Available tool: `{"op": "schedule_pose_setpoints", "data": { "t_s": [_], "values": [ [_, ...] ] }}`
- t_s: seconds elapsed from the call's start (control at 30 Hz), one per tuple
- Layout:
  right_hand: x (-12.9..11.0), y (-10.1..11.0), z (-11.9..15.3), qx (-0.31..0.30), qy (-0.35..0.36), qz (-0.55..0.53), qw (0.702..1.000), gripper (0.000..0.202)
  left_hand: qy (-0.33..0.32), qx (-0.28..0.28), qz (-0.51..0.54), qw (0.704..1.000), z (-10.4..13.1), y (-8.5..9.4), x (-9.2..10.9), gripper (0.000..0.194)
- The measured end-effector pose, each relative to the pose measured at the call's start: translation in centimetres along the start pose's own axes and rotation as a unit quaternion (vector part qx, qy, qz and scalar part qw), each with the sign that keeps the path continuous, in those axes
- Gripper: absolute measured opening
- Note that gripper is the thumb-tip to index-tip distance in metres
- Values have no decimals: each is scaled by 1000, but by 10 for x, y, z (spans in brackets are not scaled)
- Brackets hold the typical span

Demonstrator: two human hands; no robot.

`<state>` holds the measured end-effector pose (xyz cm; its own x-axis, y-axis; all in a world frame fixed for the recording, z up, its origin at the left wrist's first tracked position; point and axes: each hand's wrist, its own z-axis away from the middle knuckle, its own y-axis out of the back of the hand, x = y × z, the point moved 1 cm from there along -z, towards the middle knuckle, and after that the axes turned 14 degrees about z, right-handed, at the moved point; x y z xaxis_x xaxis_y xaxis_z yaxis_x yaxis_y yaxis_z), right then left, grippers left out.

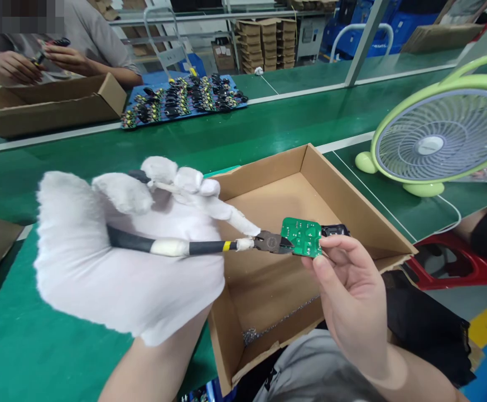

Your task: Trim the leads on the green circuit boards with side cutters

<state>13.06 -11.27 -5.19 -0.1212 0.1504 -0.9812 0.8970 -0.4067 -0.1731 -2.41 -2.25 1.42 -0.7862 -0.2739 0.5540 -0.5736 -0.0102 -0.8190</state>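
Observation:
My left hand point(159, 290), in a white glove, is closed around a pair of diagonal cutters point(269, 242) with taped black handles. The cutters' dark jaws touch or overlap the left edge of a green circuit board point(298, 235); whether a lead lies between the blades cannot be made out. Bare, my right hand point(354, 301) pinches the board at its right edge with thumb and fingers. A black component point(336, 229) shows behind the board. Below both hands is a shallow cardboard box point(280, 195), with small metallic clippings point(250, 335) along its near inner edge.
A green fan point(431, 145) stands at the right. Across the green bench, a blue tray point(184, 111) bears rows of electronic assemblies. Beside it, a co-worker's hands point(19, 68) work over another cardboard box point(54, 109). A red stool point(469, 271) is at the lower right.

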Motion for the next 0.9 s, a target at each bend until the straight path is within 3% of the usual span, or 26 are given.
{"op": "schedule_pose_setpoints", "data": {
  "t_s": [0.13,0.3,0.43,0.6,0.73,0.9],
  "values": [
    [0,-1,0,10,7,19,1000,10,-53,43,-24,997,8,-5,0,51],
    [1,-1,0,11,18,19,1000,10,-70,28,-52,996,11,1,2,47],
    [2,0,1,0,25,23,999,10,-51,19,-51,997,9,3,2,49],
    [3,1,4,-19,27,5,999,17,-75,63,-69,993,9,-8,1,52],
    [2,1,4,-8,25,0,1000,15,-31,43,-46,998,8,-8,-2,48],
    [2,-1,4,-3,25,-17,1000,16,-23,27,-11,999,6,-2,-2,50]
  ]
}}
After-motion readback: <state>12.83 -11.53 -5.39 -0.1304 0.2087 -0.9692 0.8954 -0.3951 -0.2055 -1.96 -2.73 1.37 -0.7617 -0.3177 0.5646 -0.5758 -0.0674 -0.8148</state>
